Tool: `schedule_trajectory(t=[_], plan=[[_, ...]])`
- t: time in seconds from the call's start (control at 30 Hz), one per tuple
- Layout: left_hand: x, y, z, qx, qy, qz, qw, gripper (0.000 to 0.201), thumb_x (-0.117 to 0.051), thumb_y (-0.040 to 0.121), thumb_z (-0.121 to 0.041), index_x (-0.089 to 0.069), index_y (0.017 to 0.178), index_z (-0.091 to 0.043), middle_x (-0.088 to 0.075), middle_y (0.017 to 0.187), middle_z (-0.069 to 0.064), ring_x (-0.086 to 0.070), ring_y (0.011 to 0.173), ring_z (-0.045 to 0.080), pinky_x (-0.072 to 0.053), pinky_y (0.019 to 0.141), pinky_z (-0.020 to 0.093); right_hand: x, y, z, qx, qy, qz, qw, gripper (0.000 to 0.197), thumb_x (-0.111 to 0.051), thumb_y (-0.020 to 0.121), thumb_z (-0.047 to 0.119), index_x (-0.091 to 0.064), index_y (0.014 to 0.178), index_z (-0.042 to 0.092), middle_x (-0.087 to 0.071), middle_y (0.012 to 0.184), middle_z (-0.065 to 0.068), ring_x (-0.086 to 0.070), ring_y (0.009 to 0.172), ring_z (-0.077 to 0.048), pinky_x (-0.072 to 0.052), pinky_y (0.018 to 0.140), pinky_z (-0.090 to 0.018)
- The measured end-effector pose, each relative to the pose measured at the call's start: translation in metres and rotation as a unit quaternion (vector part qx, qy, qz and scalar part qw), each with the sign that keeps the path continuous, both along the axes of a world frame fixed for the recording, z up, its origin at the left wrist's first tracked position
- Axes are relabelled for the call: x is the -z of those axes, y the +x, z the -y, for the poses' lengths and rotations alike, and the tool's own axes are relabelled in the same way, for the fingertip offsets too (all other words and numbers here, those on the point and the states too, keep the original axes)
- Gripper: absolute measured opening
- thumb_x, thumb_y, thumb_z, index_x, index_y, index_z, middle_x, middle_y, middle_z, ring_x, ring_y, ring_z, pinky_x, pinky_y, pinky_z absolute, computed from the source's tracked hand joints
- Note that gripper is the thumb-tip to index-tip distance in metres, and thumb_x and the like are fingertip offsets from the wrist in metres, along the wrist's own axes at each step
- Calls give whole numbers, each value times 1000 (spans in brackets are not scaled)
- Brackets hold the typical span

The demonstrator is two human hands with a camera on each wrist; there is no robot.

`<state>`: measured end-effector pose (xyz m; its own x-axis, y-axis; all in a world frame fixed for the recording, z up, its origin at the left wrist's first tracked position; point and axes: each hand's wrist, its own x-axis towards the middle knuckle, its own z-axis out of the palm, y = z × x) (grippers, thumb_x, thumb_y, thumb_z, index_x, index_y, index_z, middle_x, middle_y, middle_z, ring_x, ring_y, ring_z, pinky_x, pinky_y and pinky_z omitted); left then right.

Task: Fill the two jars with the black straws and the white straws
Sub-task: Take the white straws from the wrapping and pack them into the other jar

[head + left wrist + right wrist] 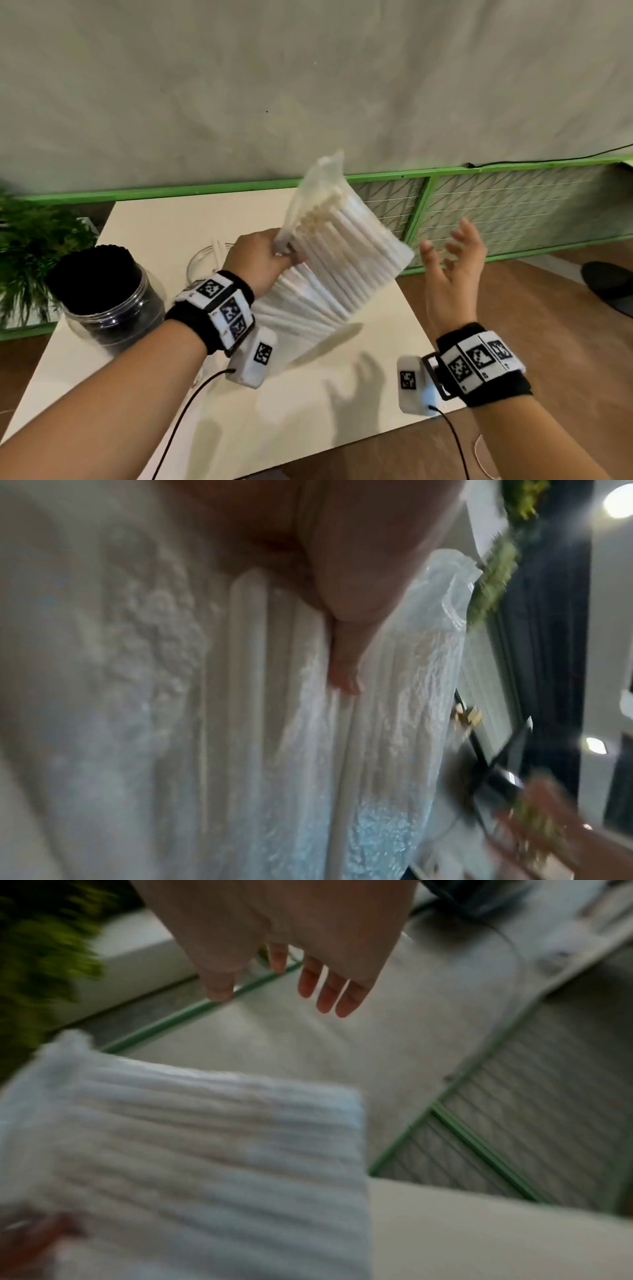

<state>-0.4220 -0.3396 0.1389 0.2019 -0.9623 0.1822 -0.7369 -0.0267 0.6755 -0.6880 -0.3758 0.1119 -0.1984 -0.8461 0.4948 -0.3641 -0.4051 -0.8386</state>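
I see the left hand (263, 260) held above the tabletop (342, 394), its grip closed on a clear bag of white straws (339, 246) (the bag tilts up, open end high). The right hand (452, 270) hangs just beside the bag, fingers spread, holding nothing. The jar of black straws (106, 291) stands at the left; a second clear jar (205, 260) sits behind the left hand.

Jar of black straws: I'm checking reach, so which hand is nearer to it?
Left. The left hand grips the bag of white straws just right of the jar; the right hand hovers open beyond the bag.
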Motion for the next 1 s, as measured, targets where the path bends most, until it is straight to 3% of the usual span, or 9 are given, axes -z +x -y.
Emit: schedule_trajectory(t=[0.13, 0.23, 0.37, 0.53, 0.63, 0.7, 0.77, 0.83, 1.0], plan=[[1, 13, -15, -4, -33, -250, 968, 18, -77, 76, -20, -68, 91, -20, -70, 79, -8, -63, 70, -7, -43, 64, 6, 30, 11, -1, -88, 233, 162, 955, 99, -60, 69, 71, -19, 149, 29, -39, 140, 3, -41, 128, -14, -32, 112, -44], [12, 18, -22, -12, 0, -280, 960, 17, -75, 78, -16, -68, 92, -21, -69, 85, -11, -65, 83, 3, -46, 75, 15, 31, 34, 5, -166, 315, 212, 910, 120, -61, 56, 86, -24, 150, 21, -41, 148, -1, -42, 134, -20, -32, 112, -48], [28, 29, -36, -16, 10, -342, 940, 17, -73, 79, -19, -68, 95, -24, -70, 98, -6, -64, 100, 12, -48, 90, 24, 18, 52, 3, -167, 209, 203, 942, 66, -63, 72, 71, -55, 116, 24, -64, 121, -1, -59, 117, -19, -45, 101, -47], [41, 33, -48, -24, 17, -373, 927, 26, -72, 80, -14, -66, 103, -25, -68, 108, -2, -62, 105, 15, -46, 97, 33, 10, 60, 3, -199, 177, 152, 952, 42, -56, 82, 51, -54, 111, 20, -65, 110, -1, -62, 107, -21, -52, 88, -36], [37, 27, -54, -24, -2, -390, 921, 24, -67, 83, -8, -67, 102, -23, -71, 103, -1, -64, 100, 19, -51, 82, 39, -2, 61, 3, -186, 131, 122, 966, 26, -53, 91, 43, -53, 104, 21, -62, 99, 6, -60, 91, -5, -49, 79, -22], [38, 28, -58, -34, -14, -419, 907, 29, -69, 80, -12, -65, 107, -21, -70, 107, -2, -65, 101, 12, -52, 86, 34, -3, 59, 3, -186, 121, 135, 966, 21, -53, 92, 39, -52, 102, 21, -61, 97, 8, -58, 86, 1, -49, 77, -18], [46, 31, -61, -47, 34, -406, 912, 34, -76, 75, -23, -65, 108, -19, -70, 103, -6, -65, 94, 1, -51, 88, 25, 4, 60, 1, -196, 160, 137, 958, 37, -57, 87, 52, -53, 101, 19, -60, 96, 3, -59, 89, -9, -53, 83, -36], [49, 31, -65, -38, 99, -381, 918, 70, -83, 61, -48, -62, 118, -15, -69, 108, -7, -64, 98, 1, -50, 92, 26, 13, 61, -4, -199, 195, 102, 955, 56, -57, 79, 68, -54, 98, 15, -56, 92, -2, -54, 84, -17, -48, 83, -50], [40, 35, -71, -48, 1, -437, 898, 66, -84, 44, -59, -71, 99, -26, -73, 95, -16, -66, 94, 1, -51, 85, 20, 8, 57, -3, -199, 122, 136, 963, 6, -48, 97, 28, -51, 97, 24, -56, 91, 10, -54, 79, 2, -47, 75, -16]])
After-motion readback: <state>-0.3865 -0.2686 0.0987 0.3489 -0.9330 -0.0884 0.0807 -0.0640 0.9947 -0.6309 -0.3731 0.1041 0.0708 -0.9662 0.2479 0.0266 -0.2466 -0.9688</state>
